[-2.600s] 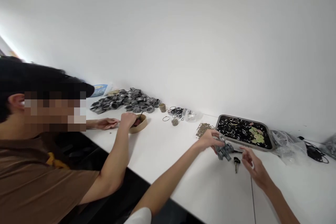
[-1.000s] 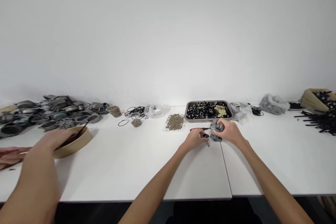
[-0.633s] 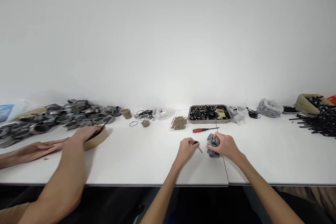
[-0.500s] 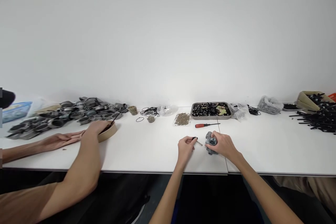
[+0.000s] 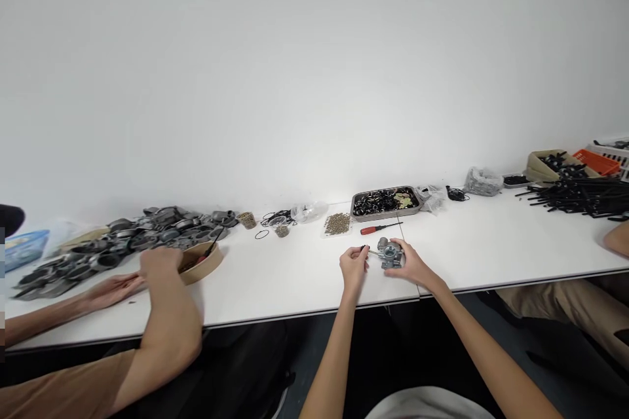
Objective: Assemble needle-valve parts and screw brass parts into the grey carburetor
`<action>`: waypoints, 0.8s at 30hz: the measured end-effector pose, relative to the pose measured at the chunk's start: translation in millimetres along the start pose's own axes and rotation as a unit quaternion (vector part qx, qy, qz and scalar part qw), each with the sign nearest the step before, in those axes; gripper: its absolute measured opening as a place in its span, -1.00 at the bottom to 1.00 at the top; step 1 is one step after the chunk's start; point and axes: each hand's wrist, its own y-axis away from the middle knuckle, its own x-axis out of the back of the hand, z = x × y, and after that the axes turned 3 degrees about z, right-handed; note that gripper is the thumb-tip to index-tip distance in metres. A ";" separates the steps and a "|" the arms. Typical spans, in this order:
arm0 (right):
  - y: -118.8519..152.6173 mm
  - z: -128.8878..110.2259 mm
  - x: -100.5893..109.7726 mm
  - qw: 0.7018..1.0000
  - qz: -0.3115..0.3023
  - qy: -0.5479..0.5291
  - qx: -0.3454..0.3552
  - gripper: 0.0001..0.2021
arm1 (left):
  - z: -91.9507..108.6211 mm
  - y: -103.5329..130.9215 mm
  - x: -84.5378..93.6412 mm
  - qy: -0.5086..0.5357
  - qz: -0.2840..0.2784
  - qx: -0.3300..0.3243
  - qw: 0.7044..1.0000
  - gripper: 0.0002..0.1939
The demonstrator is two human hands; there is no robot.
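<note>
My left hand (image 5: 353, 266) pinches a small rod-like part with a black end (image 5: 364, 248). Its thin metal shaft points right and reaches the side of a grey metal carburetor body (image 5: 390, 253); whether it is inserted cannot be told. Around the right side of that body curl the fingers and thumb of my right hand (image 5: 411, 263), holding it on the white table with its round opening facing up. Just behind lies a red-handled screwdriver (image 5: 374, 230). Small brassy parts (image 5: 337, 224) lie on a clear bag.
A metal tray (image 5: 386, 215) of black and brass parts stands behind. Grey castings (image 5: 167, 229) are heaped left, near a co-worker's arms (image 5: 167, 301) and a round box (image 5: 209, 265). Black rods (image 5: 580, 196) and another person's arm (image 5: 618, 237) are at right.
The rod's shaft has come up to the grey body, which has turned slightly in my right hand. My view has tilted and shifted right. The co-worker's hand has left the round box.
</note>
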 end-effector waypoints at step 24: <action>0.8 -12.7 5.3 1.000 -0.003 -0.018 0.017 -0.21 | 4.3 32.4 -12.4 -0.004 -0.113 -0.011 0.993 -0.60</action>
